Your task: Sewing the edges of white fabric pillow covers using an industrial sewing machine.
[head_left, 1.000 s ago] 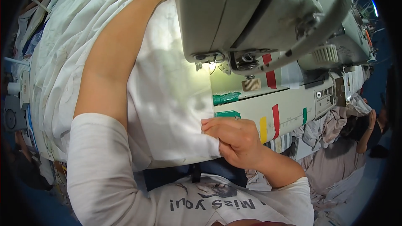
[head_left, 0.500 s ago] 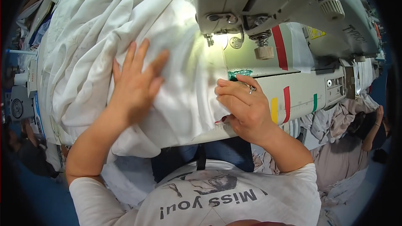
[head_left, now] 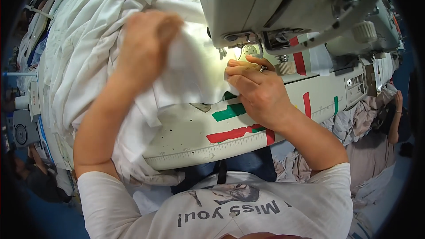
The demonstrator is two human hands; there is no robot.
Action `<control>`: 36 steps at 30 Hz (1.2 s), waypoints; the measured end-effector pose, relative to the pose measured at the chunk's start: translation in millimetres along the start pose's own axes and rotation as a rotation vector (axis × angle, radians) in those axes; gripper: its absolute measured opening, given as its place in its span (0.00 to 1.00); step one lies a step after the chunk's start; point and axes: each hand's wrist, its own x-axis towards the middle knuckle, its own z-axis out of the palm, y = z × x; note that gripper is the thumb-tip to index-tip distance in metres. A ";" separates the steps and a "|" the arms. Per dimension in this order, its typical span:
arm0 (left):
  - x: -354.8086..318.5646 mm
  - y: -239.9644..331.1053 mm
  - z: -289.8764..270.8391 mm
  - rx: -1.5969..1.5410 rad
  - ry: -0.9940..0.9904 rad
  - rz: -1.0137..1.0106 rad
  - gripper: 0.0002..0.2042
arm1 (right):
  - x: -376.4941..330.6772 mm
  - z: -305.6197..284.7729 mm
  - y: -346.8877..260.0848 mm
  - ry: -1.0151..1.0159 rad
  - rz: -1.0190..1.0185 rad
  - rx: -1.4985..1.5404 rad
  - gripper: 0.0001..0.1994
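White cloth (head_left: 190,77): qty 1 lit panel on the worktop (head_left: 177,128), just L of & beside the presser foot (head_left: 222,53); folds heaped further L, no. of pcs. can't tell; a bunch hangs over the near rim; handling (est.): light per layer, soft, limp, prob. a bit slippery; creases easily, not brittle; bulk of heap may drag on the panel; best hold: light pinch at R edge nr. the foot, w/ flat palm on the panel.

Hands, own: qty 2; left hand (head_left: 148,46) over the cloth, blurred, can't tell if gripping; right hand (head_left: 259,90) w/ fingers drawn narrow, pinching the cloth at its R edge; ring (head_left: 263,68), qty 1, on same.

Sewing machine (head_left: 241,9): qty 1, head above the panel's R side; red tape (head_left: 232,133): min. 3 strips; green tape (head_left: 228,113): min. 2; other people's arms (head_left: 394,121): min. 2, 1 per side, well apart.
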 end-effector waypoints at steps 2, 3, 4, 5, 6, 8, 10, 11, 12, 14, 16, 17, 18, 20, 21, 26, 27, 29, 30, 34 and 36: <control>-2.0 34.6 5.7 -0.307 -0.003 0.204 0.14 | -1.7 -2.4 -2.2 0.004 -0.011 0.001 0.16; -4.8 46.8 9.9 -0.388 -0.045 0.275 0.15 | -2.0 -3.4 -3.8 0.012 -0.034 0.001 0.17; -5.8 50.2 7.4 -0.385 -0.047 0.269 0.15 | -5.4 -0.7 -5.1 0.057 -0.043 -0.062 0.17; -6.2 51.9 6.6 -0.367 -0.110 0.261 0.15 | -6.3 -0.9 -6.0 0.053 -0.042 -0.060 0.17; -6.9 52.2 6.5 -0.349 -0.174 0.253 0.15 | -6.6 -2.0 -6.8 0.055 -0.056 -0.074 0.17; -7.8 50.0 9.2 -0.345 -0.170 0.261 0.16 | -6.1 -1.4 -6.9 0.057 -0.070 -0.088 0.17; -6.6 45.8 10.7 -0.337 -0.165 0.271 0.17 | -5.0 0.5 -5.6 0.063 -0.031 -0.105 0.16; -6.8 43.4 11.4 -0.351 -0.187 0.247 0.17 | -3.8 0.7 -6.3 0.061 -0.028 -0.105 0.16; -6.7 41.1 12.4 -0.365 -0.210 0.223 0.18 | -1.0 0.7 -7.3 0.076 -0.021 -0.097 0.16; -6.7 37.9 14.8 -0.378 -0.196 0.186 0.18 | 1.5 -0.2 -6.6 0.086 -0.017 -0.114 0.18; -7.4 37.6 11.2 -0.402 -0.201 0.136 0.18 | -0.3 -0.6 -11.1 0.076 0.004 -0.119 0.19; -6.7 36.5 11.2 -0.395 -0.197 0.137 0.18 | 1.8 -0.6 -9.3 0.075 0.010 -0.130 0.19; -6.5 36.2 10.8 -0.391 -0.203 0.125 0.17 | 2.9 -1.0 -8.3 0.080 0.004 -0.134 0.19; -6.3 35.7 10.5 -0.387 -0.209 0.114 0.17 | 1.8 -1.4 -9.8 0.031 0.025 -0.182 0.20; -6.7 35.8 10.5 -0.396 -0.201 0.111 0.17 | 1.0 0.1 -9.7 0.068 0.026 -0.135 0.20; -11.7 35.3 12.2 -0.467 -0.143 0.105 0.18 | -6.8 -1.3 -8.3 0.105 0.037 -0.153 0.16; -14.4 35.2 12.1 -0.455 -0.137 0.098 0.19 | -8.4 -1.1 -8.8 0.105 0.054 -0.160 0.16; -15.5 36.3 8.6 -0.441 -0.132 0.094 0.20 | -7.6 -1.7 -10.5 0.111 0.060 -0.154 0.16; -13.9 37.3 5.2 -0.425 -0.160 0.099 0.22 | -7.1 -1.3 -10.4 0.131 0.056 -0.150 0.16; -12.4 36.2 0.5 -0.400 -0.216 0.112 0.25 | -3.9 -0.2 -12.5 0.131 -0.019 -0.214 0.15; -11.9 36.3 0.4 -0.412 -0.210 0.104 0.24 | -8.9 -0.9 -7.7 0.117 -0.056 -0.207 0.15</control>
